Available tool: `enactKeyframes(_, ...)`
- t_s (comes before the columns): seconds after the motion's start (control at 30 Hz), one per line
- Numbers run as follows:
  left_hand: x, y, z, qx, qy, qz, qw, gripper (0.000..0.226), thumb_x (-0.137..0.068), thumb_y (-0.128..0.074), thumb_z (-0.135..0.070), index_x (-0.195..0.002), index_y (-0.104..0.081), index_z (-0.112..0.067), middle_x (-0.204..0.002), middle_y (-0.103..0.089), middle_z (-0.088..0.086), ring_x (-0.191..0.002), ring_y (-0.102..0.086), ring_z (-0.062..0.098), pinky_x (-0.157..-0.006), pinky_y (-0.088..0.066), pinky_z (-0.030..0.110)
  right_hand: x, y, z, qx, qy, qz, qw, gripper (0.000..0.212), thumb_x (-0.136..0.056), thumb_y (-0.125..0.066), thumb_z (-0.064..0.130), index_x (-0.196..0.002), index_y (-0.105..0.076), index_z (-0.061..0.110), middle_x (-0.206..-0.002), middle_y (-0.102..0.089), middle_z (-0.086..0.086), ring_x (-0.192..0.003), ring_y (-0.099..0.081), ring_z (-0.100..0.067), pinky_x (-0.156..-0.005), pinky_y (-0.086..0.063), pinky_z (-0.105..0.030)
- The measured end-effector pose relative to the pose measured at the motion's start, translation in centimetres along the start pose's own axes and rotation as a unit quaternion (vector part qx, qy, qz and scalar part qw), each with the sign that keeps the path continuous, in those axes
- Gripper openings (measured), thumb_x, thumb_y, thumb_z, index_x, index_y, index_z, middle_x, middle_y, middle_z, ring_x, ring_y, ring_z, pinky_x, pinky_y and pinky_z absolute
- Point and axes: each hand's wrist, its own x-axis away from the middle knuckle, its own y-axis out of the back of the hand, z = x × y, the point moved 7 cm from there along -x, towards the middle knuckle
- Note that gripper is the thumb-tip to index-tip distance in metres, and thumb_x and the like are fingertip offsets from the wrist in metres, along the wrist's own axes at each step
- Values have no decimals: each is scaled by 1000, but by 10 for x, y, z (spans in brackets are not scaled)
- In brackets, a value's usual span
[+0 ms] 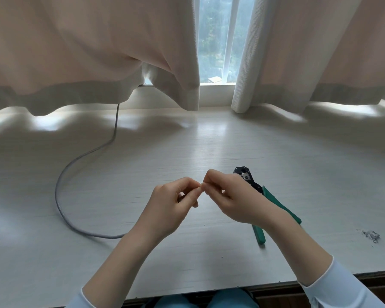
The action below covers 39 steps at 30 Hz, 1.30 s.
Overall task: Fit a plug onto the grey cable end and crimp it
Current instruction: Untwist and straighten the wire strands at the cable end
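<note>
The grey cable (60, 185) curves in a loop over the pale desk (187, 141) to the left hand (171, 205). Both hands pinch shut, fingertips meeting; what they grip cannot be told. The right hand (231, 196) partly covers the green-handled crimper (273, 205).

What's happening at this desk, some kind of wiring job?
A person has both hands raised over a white desk, left hand and right hand, fingertips pinched together on something too small to make out. A grey cable loops across the desk towards the left hand. Green-handled crimping pliers lie untouched under the right wrist, so nothing is crimped yet.
</note>
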Motion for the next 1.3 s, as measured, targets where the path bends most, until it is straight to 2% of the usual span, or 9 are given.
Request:
enactKeyframes(0.2,-2,3,-5,7,1,17,1000,14,-91,-62,-24,-79,-70,-19,-57,-60,-12,-41,-36,7,-44,-28,13,1,2,1,-43,-1,17,999,16,-98,-48,13,-83,-53,7,-56,-53,20,-49,-37,-10,-49,-29,-17)
enactKeyframes(0.33,-5,5,-1,13,21,15,1000,16,-90,-64,-21,-75,-70,-18,-53,-58,-11,-44,-41,5,-44,-30,16,1,0,4,-12,2,17,1000,6,-99,-47,18,-94,-49,16,-64,-56,15,-58,-46,-23,-54,-39,-33)
enactKeyframes(0.43,-5,7,1,5,25,18,1000,17,-90,-63,-19,-75,-71,-20,-53,-59,-12,-43,-42,4,-43,-30,13,3,-2,8,36,23,10,999,7,-99,-46,17,-94,-49,14,-68,-52,40,-54,-46,-10,-50,-34,-22)
enactKeyframes(0.53,-6,7,0,-10,19,24,999,17,-90,-62,-21,-76,-71,-21,-54,-61,-13,-43,-45,3,-44,-31,11,3,-1,10,70,37,3,997,9,-98,-47,14,-91,-50,11,-70,-47,49,-54,-45,1,-49,-26,-17)
enactKeyframes(0.73,-6,8,-2,-36,3,31,999,17,-92,-61,-22,-78,-71,-22,-57,-64,-10,-41,-44,3,-44,-30,10,3,-3,3,36,24,-3,999,11,-97,-47,19,-86,-47,18,-62,-51,16,-51,-39,-11,-49,-31,-22)
enactKeyframes(0.8,-7,8,-5,-48,-8,33,998,16,-92,-61,-22,-79,-70,-22,-57,-64,-9,-42,-45,2,-45,-30,9,2,-2,2,-16,13,-7,1000,13,-96,-48,16,-83,-48,16,-60,-51,15,-51,-41,-13,-47,-32,-21)
enactKeyframes(0.97,-6,5,-12,-97,-54,53,992,7,-93,-60,-24,-93,-67,-23,-60,-60,-11,-49,-51,2,-51,-34,8,1,-1,-1,-47,4,-17,999,20,-96,-47,15,-77,-43,21,-57,-43,9,-54,-43,-25,-51,-42,-42)
enactKeyframes(1.17,-6,8,-21,-109,-96,28,989,8,-92,-63,-18,-86,-68,-16,-70,-60,-14,-64,-54,-6,-60,-36,3,1,2,2,38,38,-26,998,12,-93,-47,15,-81,-46,17,-54,-37,10,-52,-31,-15,-50,-32,-37)
enactKeyframes(1.3,-7,11,-22,-55,-66,32,996,11,-90,-65,-15,-81,-70,-15,-72,-63,-12,-50,-49,-12,-52,-34,3,1,3,2,32,34,-31,998,10,-92,-46,17,-83,-48,22,-56,-46,20,-52,-35,-12,-52,-33,-33)
